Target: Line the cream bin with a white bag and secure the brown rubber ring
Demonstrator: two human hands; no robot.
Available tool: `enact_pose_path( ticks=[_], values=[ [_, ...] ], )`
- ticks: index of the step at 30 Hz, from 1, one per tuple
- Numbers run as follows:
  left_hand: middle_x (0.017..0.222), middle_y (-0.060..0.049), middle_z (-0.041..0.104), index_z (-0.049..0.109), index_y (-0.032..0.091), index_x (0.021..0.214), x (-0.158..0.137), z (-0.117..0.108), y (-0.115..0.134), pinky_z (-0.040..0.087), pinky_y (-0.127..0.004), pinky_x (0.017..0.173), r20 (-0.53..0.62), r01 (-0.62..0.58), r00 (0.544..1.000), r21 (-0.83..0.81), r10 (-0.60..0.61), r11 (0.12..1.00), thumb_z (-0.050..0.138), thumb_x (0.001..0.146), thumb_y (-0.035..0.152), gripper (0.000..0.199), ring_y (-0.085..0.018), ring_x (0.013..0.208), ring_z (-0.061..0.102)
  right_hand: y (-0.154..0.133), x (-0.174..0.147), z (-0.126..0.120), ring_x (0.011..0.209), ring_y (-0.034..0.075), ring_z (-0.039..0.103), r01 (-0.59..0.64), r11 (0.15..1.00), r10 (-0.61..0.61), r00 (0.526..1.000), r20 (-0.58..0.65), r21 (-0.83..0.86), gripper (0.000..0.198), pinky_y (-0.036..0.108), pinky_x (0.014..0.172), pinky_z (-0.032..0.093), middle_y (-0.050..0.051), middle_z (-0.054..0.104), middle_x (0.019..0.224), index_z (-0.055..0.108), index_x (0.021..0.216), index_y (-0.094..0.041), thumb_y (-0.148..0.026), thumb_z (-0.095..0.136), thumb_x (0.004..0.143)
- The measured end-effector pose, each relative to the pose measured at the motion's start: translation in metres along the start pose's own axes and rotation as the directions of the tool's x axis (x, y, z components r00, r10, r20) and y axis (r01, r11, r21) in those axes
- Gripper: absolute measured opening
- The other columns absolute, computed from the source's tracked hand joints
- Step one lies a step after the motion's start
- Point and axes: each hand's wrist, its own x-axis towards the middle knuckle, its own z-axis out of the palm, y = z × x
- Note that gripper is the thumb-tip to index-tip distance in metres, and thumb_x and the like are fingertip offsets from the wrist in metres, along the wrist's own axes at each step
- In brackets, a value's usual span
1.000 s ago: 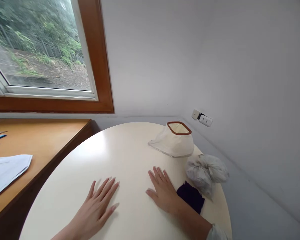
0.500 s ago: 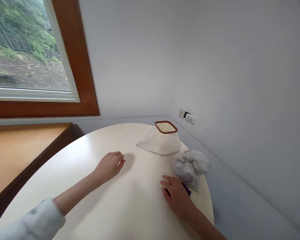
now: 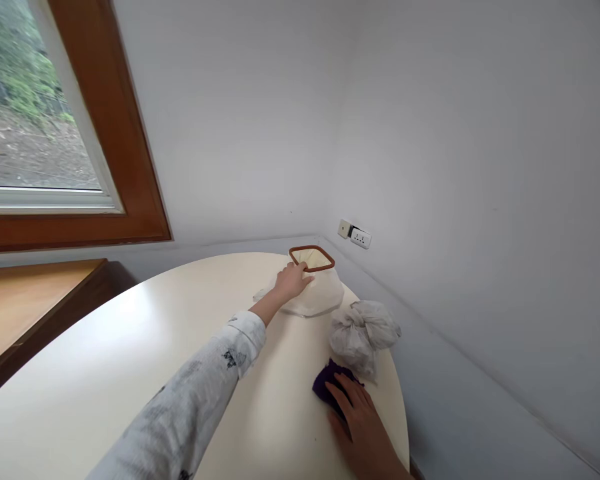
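Two things in touch at once, on a round cream table [image 3: 190,293]. Reaching far out with the left hand [image 3: 291,280], and closed about the near left part of a brown rim [image 3: 322,269], with fingers over the edge and thumb on the outer side. Below that rim, at the far right of the table, a pale bag [image 3: 317,298], open at the top. Much nearer, with the right hand [image 3: 363,427], touching a purple cloth [image 3: 327,383] with bent, slightly parted fingers (cannot tell about any clamp there, with the palm facing down). Just beyond that cloth, near the table's right edge, a knotted plastic bag [image 3: 364,333]. Along the left arm, a pale sleeve [image 3: 195,393] with dark marks. Behind, a white wall socket [image 3: 361,238]; off to the left, a wooden desk [image 3: 35,293] below a brown window frame [image 3: 110,133].
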Motion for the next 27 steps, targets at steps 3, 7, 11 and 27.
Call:
enact_pose_path(
  ticks=[3, 7, 11, 27],
  values=[
    [0.102, -0.013, 0.057, 0.055, 0.018, 0.1, 0.004, -0.002, -0.002, 0.041, -0.037, 0.08, -0.028, -0.007, 1.0, 0.003, 0.007, 1.0, 0.044, 0.084, 0.045, 0.033, -0.027, 0.098, 0.055, 0.001, 0.0, 0.0, 0.125, 0.025, 0.041, 0.004, 1.0, -0.004, 1.0, 0.013, 0.002, 0.042, 0.044, 0.101, 0.038, 0.007, 0.044, 0.136, 0.046, 0.13, -0.024, -0.035, 0.035, 0.091],
    [0.099, -0.01, 0.059, 0.055, 0.019, 0.092, -0.009, -0.016, -0.016, 0.04, -0.036, 0.081, -0.063, -0.029, 0.998, 0.01, 0.03, 1.0, 0.048, 0.082, 0.043, 0.027, -0.026, 0.095, 0.055, 0.002, 0.0, 0.001, 0.125, 0.025, 0.041, 0.011, 1.0, -0.011, 1.0, -0.003, -0.008, 0.042, 0.043, 0.101, 0.038, 0.006, 0.044, 0.136, 0.044, 0.131, -0.025, -0.035, 0.036, 0.091],
    [0.096, -0.007, 0.06, 0.054, 0.02, 0.087, -0.044, -0.041, -0.042, 0.041, -0.036, 0.08, -0.1, -0.029, 0.995, 0.008, 0.029, 1.0, 0.049, 0.081, 0.043, 0.024, -0.023, 0.086, 0.057, 0.002, 0.001, 0.002, 0.123, 0.025, 0.043, 0.03, 0.999, -0.031, 0.999, -0.012, -0.031, 0.043, 0.043, 0.1, 0.04, 0.006, 0.045, 0.136, 0.044, 0.131, -0.025, -0.036, 0.036, 0.091],
    [0.102, -0.005, 0.055, 0.048, 0.023, 0.081, -0.239, -0.089, -0.087, 0.045, -0.037, 0.076, -0.324, 0.207, 0.907, -0.216, -0.27, 0.954, 0.05, 0.081, 0.039, 0.016, -0.023, 0.09, 0.053, -0.006, 0.027, 0.001, 0.096, 0.025, 0.061, 0.18, 0.984, -0.177, 0.949, -0.26, -0.012, 0.029, 0.042, 0.081, 0.051, 0.009, 0.064, 0.106, 0.066, 0.099, -0.021, -0.033, 0.043, 0.088]
  ],
)
